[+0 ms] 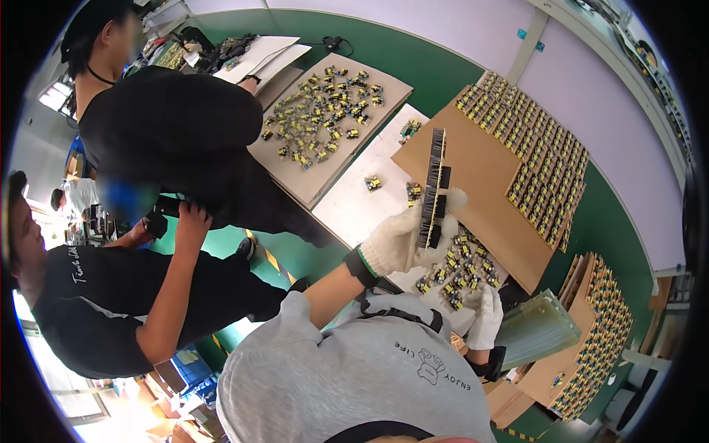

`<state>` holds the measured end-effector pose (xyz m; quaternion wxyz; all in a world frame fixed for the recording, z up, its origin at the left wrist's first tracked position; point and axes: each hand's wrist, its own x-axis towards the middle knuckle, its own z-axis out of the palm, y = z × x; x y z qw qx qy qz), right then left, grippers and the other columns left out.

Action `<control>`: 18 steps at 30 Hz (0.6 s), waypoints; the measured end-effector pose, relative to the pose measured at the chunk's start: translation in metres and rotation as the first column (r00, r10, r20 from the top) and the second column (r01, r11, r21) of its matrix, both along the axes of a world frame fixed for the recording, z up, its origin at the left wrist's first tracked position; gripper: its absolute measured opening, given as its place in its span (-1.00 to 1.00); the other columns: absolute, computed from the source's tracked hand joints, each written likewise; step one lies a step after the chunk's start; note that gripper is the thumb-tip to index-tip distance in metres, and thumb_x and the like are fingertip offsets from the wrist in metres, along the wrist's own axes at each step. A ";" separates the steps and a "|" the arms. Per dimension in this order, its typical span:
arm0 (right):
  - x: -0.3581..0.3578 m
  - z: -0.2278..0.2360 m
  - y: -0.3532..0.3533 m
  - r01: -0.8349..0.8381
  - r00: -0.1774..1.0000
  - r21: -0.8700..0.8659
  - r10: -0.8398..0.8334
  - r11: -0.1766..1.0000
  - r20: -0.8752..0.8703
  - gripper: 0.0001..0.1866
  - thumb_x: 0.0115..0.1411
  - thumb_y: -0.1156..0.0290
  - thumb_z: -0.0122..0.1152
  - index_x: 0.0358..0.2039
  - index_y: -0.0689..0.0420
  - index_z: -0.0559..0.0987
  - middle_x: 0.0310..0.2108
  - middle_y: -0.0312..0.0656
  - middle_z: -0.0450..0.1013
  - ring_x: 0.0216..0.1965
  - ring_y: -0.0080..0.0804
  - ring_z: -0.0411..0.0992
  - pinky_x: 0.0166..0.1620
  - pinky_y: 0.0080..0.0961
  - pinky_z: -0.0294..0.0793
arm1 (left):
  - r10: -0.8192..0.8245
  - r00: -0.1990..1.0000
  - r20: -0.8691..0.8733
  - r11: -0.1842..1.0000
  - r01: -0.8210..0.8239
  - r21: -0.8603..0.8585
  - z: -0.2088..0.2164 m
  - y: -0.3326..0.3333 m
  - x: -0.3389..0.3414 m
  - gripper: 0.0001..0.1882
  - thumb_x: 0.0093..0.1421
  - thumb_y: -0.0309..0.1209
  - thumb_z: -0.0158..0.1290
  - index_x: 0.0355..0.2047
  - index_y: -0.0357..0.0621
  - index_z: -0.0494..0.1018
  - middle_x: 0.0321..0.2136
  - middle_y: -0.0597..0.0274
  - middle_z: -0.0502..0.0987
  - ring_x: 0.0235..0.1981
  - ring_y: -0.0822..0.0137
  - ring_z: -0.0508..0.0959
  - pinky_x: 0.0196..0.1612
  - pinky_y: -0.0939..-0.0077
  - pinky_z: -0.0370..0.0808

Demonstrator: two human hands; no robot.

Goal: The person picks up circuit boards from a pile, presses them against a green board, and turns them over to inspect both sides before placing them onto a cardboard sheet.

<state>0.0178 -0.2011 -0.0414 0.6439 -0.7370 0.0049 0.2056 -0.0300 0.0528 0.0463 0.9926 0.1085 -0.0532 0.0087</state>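
Observation:
My left hand, in a white knitted glove with a black wristband, grips a long narrow circuit board panel. The panel is held up nearly edge-on, with black blocky components along it. Below it lies a pile of small circuit boards with yellow and blue parts. Beside that pile, my right hand, also white-gloved, is held with its fingers apart and nothing visible in them. A single small board rests on the white work surface left of the panel.
Cardboard sheets bear rows of small boards at the right. More boards lie scattered on a tan board. A pale green translucent stack stands by my right wrist. Two people in black, one standing and one lower, are at my left.

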 end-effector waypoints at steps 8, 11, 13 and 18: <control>0.007 0.007 0.040 -0.019 0.998 -0.005 0.019 1.000 -0.059 -0.60 0.30 0.15 -0.04 -0.11 0.25 0.46 -0.49 -0.25 0.47 -0.48 -0.55 0.42 -0.35 -0.61 0.36 | -0.095 0.986 0.138 0.974 0.120 -0.192 -0.018 0.032 -0.007 -0.39 0.16 -0.22 0.04 0.17 -0.19 0.18 -0.25 0.17 0.49 -0.52 0.33 0.44 -0.49 0.48 0.40; 0.007 -0.002 0.057 -0.015 0.999 0.073 0.018 0.997 -0.047 -0.64 0.28 0.19 -0.01 -0.16 0.25 0.48 -0.51 -0.25 0.45 -0.49 -0.54 0.42 -0.38 -0.61 0.41 | 0.040 0.994 -0.102 0.999 -0.040 -0.002 -0.035 0.050 -0.007 -0.43 0.17 -0.24 0.01 0.16 -0.18 0.21 -0.26 0.19 0.48 -0.57 0.36 0.43 -0.51 0.45 0.41; 0.009 -0.005 0.068 -0.044 0.995 0.032 0.046 0.999 -0.085 -0.65 0.28 0.19 -0.01 -0.16 0.26 0.48 -0.51 -0.23 0.45 -0.49 -0.53 0.42 -0.37 -0.59 0.43 | 0.089 0.896 -0.435 0.996 -0.082 0.035 -0.033 0.067 -0.015 -0.55 0.22 -0.25 -0.07 0.07 -0.18 0.30 -0.34 0.22 0.50 -0.62 0.38 0.41 -0.55 0.48 0.39; 0.011 -0.017 0.087 -0.114 0.991 0.004 0.114 0.993 -0.072 -0.61 0.28 0.21 -0.01 -0.11 0.31 0.46 -0.42 -0.17 0.47 -0.44 -0.50 0.45 -0.35 -0.59 0.45 | 0.650 0.617 -0.444 0.111 0.500 0.859 -0.079 0.105 -0.048 -0.66 0.24 -0.17 -0.15 -0.19 -0.16 0.40 -0.45 0.13 0.53 -0.42 0.15 0.54 -0.39 0.23 0.44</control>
